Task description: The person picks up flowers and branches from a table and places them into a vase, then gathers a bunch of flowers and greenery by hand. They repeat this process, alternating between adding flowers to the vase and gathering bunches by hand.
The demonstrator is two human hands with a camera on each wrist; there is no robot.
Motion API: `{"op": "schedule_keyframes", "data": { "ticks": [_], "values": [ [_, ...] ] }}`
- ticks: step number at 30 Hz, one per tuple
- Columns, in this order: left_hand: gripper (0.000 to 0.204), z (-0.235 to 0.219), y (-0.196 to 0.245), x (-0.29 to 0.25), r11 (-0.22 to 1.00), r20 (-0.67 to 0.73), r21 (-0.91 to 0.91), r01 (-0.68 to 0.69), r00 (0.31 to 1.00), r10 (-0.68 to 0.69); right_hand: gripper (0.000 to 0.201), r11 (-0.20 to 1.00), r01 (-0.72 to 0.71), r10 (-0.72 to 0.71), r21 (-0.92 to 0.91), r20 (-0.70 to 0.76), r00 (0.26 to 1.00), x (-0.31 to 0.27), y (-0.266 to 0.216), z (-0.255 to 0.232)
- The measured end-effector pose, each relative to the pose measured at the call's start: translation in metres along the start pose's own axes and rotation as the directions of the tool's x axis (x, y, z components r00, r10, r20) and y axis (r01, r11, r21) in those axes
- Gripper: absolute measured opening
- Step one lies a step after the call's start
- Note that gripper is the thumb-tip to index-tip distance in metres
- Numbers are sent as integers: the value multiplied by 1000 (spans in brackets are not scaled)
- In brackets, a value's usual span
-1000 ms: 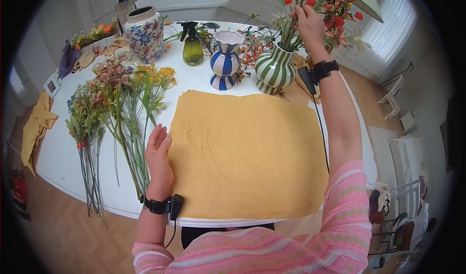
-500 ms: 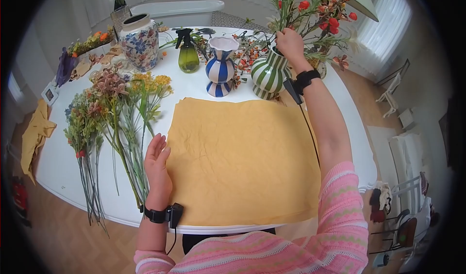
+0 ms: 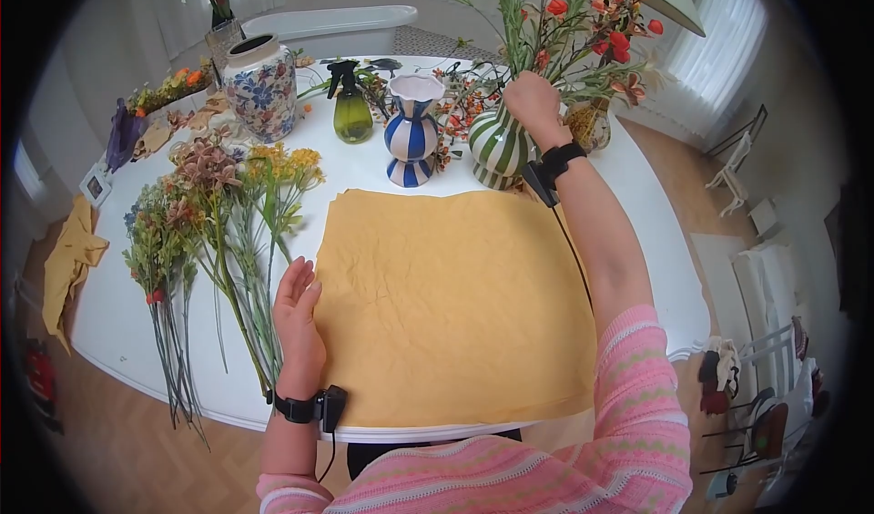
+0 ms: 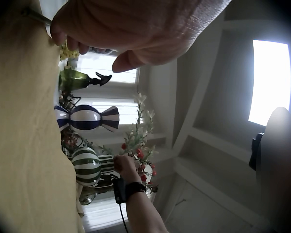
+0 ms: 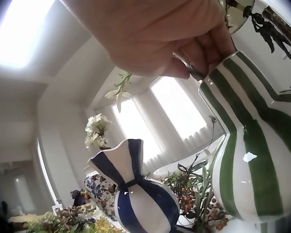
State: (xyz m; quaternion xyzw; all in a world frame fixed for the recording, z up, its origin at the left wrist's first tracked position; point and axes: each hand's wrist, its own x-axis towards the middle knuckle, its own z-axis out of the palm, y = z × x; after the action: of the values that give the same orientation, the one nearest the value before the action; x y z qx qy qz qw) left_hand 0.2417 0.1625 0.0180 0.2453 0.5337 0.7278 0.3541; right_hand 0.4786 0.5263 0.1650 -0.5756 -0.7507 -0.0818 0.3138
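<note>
My right hand (image 3: pixel 533 104) is at the mouth of a green-and-white striped vase (image 3: pixel 499 145), fingers curled round flower stems right at the rim. Leafy sprigs and red blossoms (image 3: pixel 557 6) rise above it. In the right wrist view the curled fingers overlap the top of the vase (image 5: pixel 254 155); the stems are mostly hidden behind the hand. My left hand (image 3: pixel 299 318) rests with relaxed fingers at the left edge of a yellow-brown paper sheet (image 3: pixel 455 305), beside cut flower stems (image 3: pixel 246 277), holding nothing.
A blue-and-white vase (image 3: pixel 410 136), a green spray bottle (image 3: pixel 353 113) and a floral-patterned vase (image 3: pixel 262 91) stand along the back of the white table. Berry branches (image 3: pixel 464 104) lie behind the vases. An amber glass vase (image 3: pixel 590 124) stands right of the striped one.
My right hand has come down along the stems to the mouth of the striped vase. The sprigs above it have shifted left in view. The left hand has stayed in place.
</note>
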Motion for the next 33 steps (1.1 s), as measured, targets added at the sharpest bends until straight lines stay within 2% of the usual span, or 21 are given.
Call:
{"op": "schedule_keyframes", "data": {
  "ticks": [7, 9, 15, 22, 24, 25, 27, 28, 30, 31, 33],
  "values": [
    [47, 0, -1, 0, 1000, 1, 3, 10, 1000, -10, 30, 1000, -2, 2, -8, 12, 1000, 0, -4, -6],
    [47, -1, -1, 0, 1000, 3, 10, 7, 1000, -7, 31, 999, -26, 27, 18, -65, 998, -2, -5, -6],
    [45, 0, 0, 0, 999, 2, 36, 15, 1000, -15, 29, 990, -99, 107, 99, -76, 991, -4, -8, -7],
    [42, -1, -2, 0, 999, 8, 37, 6, 1000, -6, 35, 992, -107, 112, 70, -71, 991, 2, -6, -10],
    [44, -1, -2, -1, 998, 15, 63, -4, 1000, 3, 40, 999, 27, -26, -20, 47, 999, 0, -5, -17],
    [46, -1, -2, 0, 996, 23, 87, -12, 1000, 10, 40, 999, 26, -25, -19, 45, 999, 0, -4, -16],
    [43, -1, -1, -1, 998, 21, 67, -3, 1000, 2, 33, 998, 19, -23, -59, -53, 998, 2, 0, -8],
    [40, -1, -1, -1, 999, 17, 46, 8, 1000, -9, 33, 998, 18, -21, -58, -54, 998, 2, 4, -5],
    [40, 0, -1, -1, 999, 15, 41, 9, 1000, -10, 29, 998, 4, 3, 55, -120, 993, 2, 9, 1],
    [40, 0, -1, -1, 999, 12, 34, 10, 1000, -10, 29, 998, 3, 4, 55, -119, 993, 3, 11, 4],
    [39, -1, -1, -1, 999, 10, 33, 12, 1000, -12, 25, 991, -70, 90, 117, -177, 980, 3, 10, 6]
  ]
}}
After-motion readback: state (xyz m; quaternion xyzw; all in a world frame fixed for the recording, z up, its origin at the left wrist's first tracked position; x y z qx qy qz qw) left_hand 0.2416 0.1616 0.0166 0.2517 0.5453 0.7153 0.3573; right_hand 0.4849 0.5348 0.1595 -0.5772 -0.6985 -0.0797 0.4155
